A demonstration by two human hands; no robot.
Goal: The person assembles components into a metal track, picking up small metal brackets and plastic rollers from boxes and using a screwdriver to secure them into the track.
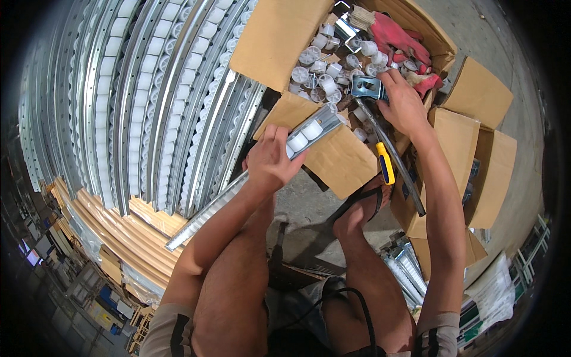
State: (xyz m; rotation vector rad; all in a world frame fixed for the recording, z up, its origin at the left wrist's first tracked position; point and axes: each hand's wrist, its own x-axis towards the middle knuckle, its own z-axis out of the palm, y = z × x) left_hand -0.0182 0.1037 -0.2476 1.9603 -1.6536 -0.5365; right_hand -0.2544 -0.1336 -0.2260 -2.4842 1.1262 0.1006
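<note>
My left hand (272, 159) is closed round a metal roller track (306, 135), a channel with white rollers that slants from the box down past my forearm. Over the open cardboard box, my right hand (403, 98) has its fingers on a shiny metal bracket (367, 87) with a hole in it; part of the bracket is hidden behind them. Loose white plastic rollers (327, 83) fill the box round it. Below the bracket a dark metal bar (407, 178) leans across the box edge, beside a yellow-handled tool (385, 163) whose tip I cannot make out.
Long roller tracks (143, 89) lie in rows at the left, above stacked tan tubes (107, 220). Red-palmed work gloves (401, 38) rest in the cardboard box (279, 35). More open cartons (452, 143) stand at the right. Metal pieces (404, 271) lie beside my leg.
</note>
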